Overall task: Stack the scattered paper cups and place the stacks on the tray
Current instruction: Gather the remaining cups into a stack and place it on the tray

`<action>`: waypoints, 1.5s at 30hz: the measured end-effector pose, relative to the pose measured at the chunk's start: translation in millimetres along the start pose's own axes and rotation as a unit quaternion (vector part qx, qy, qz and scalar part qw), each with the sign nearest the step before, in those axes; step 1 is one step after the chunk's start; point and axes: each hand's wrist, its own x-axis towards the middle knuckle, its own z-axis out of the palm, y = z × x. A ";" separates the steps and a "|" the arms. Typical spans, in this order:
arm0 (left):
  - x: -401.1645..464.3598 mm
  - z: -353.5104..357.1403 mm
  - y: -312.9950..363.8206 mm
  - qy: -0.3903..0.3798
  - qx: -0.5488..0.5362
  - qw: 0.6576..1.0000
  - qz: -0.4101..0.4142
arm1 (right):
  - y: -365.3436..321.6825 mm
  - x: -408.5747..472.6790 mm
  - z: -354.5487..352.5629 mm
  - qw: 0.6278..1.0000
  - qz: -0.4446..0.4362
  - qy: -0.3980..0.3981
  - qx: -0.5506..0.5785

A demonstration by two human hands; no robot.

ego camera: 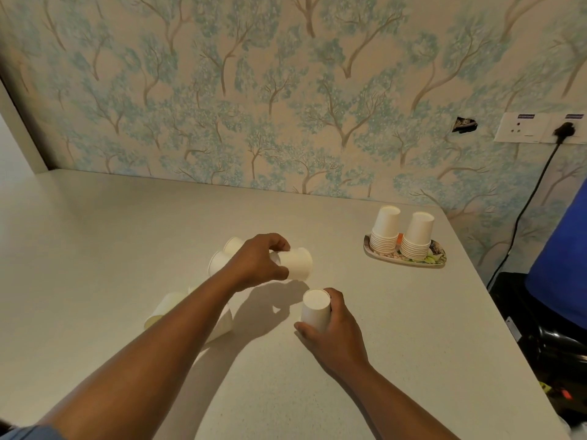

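Left hand [259, 265] raised over the tabletop [111, 233], fingers [279, 242] and thumb pinching a paper cup [295, 263] held sideways. Right hand [330, 331] lower and nearer, fingers curled round an upside-down cup [314, 309] standing on the tabletop. Behind and left of the left fingers, loose cups [222, 258] lying scattered. Well right of both sets of fingers, two inverted stacks [401, 238] standing on the tray [438, 260].
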 end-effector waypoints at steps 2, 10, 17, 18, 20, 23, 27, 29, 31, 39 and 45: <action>-2.7 -10.4 6.9 -0.034 0.009 0.999 0.018 | -2.2 -0.3 -0.5 1.000 0.001 0.001 0.002; -15.1 0.4 41.9 -0.163 0.135 0.973 0.092 | -4.2 0.1 -2.2 1.000 0.020 -0.011 0.008; -16.0 29.7 41.0 -0.174 0.178 0.962 0.111 | -4.9 0.5 -3.6 0.999 0.016 -0.018 0.037; -15.7 32.8 39.7 -0.179 0.190 0.959 0.112 | -3.9 1.1 -3.5 0.999 0.014 -0.022 0.042; -16.3 39.7 35.9 -0.191 0.206 0.954 0.111 | -2.3 1.0 -3.1 0.998 0.015 -0.035 0.047; -16.5 45.5 30.1 -0.183 0.195 0.958 0.104 | -0.2 1.4 -1.7 0.997 0.020 -0.044 0.054; -12.6 38.9 25.0 -0.186 0.093 0.975 0.073 | -0.2 0.4 -1.2 0.997 0.025 -0.041 0.053; -8.0 33.4 16.8 -0.120 0.045 0.990 0.051 | -0.4 -1.1 -1.6 0.998 0.027 -0.031 0.057; 1.2 27.1 0.7 -0.010 0.107 0.994 0.017 | 0.0 -1.6 -1.4 0.997 0.027 -0.026 0.061; 27.9 -1.1 -73.6 0.056 0.244 0.950 -0.185 | -2.3 -2.4 -1.7 0.998 0.030 -0.027 0.055; 44.7 -0.9 -94.2 0.032 0.248 0.949 -0.192 | -0.8 -0.5 0.8 0.998 0.026 -0.028 0.045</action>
